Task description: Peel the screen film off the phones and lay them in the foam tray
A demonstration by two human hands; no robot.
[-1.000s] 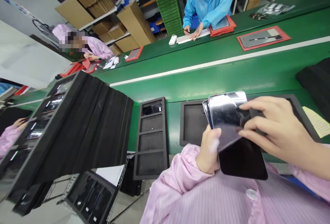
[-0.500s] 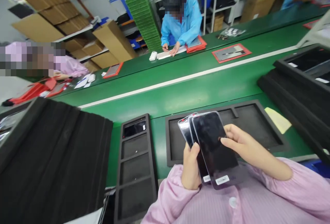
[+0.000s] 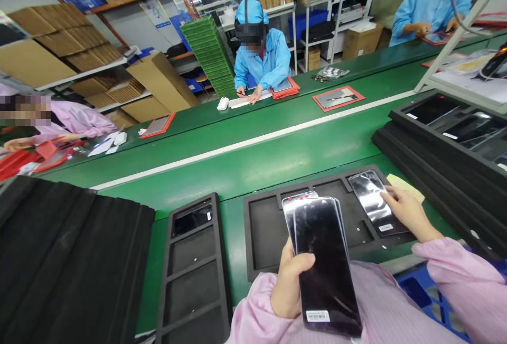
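Observation:
My left hand (image 3: 291,275) is closed around a small fanned stack of phone screens (image 3: 327,265), with the thumb across the dark glass of the top one. A white barcode label shows near that screen's lower end. My right hand (image 3: 407,209) grips another phone screen (image 3: 372,201) by its right edge, at the right end of a black foam tray (image 3: 249,238). That screen lies over the tray's rightmost compartment, its glass reflecting light; whether it rests fully on the bottom I cannot tell.
Left of the tray stands a second foam tray (image 3: 170,259) with one phone screen (image 3: 194,220) in its top slot. Stacked black foam trays rise at far left (image 3: 71,249) and right (image 3: 412,159). Co-workers sit across the green bench (image 3: 253,164); a yellow paper (image 3: 407,188) lies by the right stack.
My right hand has moved right, from the stack to the tray, with one phone screen. My left hand still holds the others. The camera view has shifted.

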